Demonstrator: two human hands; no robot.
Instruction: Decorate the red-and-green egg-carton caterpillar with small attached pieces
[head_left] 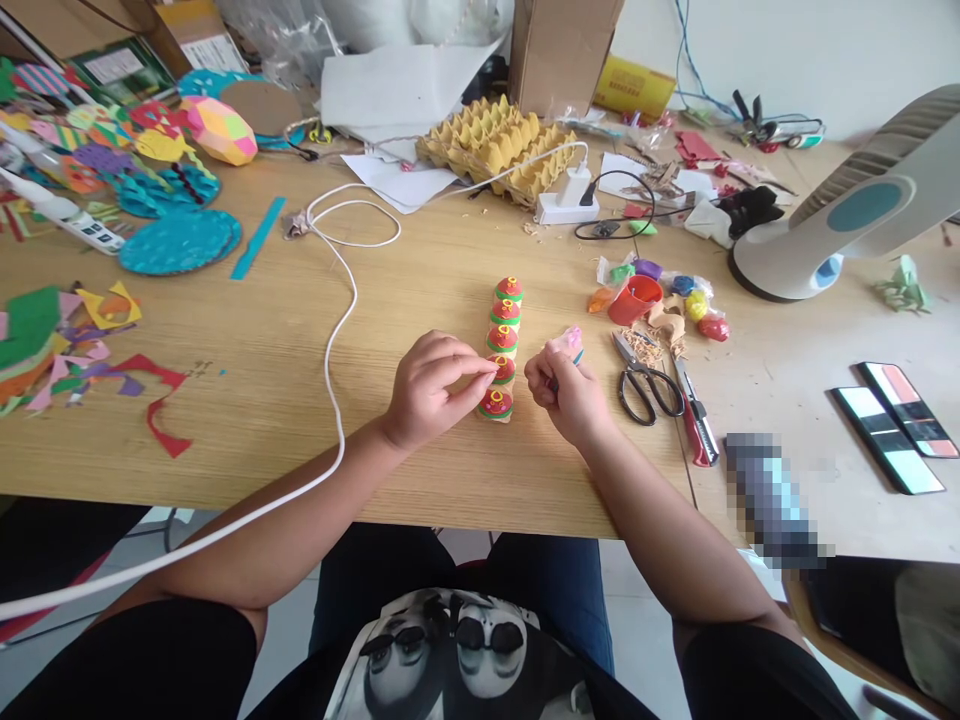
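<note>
Wooden worktable [420, 260] is carrying craft clutter on every side, with a bare patch at the near edge where the person is working. A row of clay pieces [506, 320], red domes on green rims, is lying in a straight line running away from the person, each piece touching the next, probably so they can be compared. The left hand [435, 388] is curling into a pinch, fingertips meeting against the side of the second-nearest piece; whether anything tiny sits between them cannot be told. The right hand [568, 392] is closing in a fist around a pink clay lump [573, 341], holding it up just beside the row. Scissors [646, 385] and a red utility knife [696, 415] are lying near the right hand, seemingly kept within reach.
</note>
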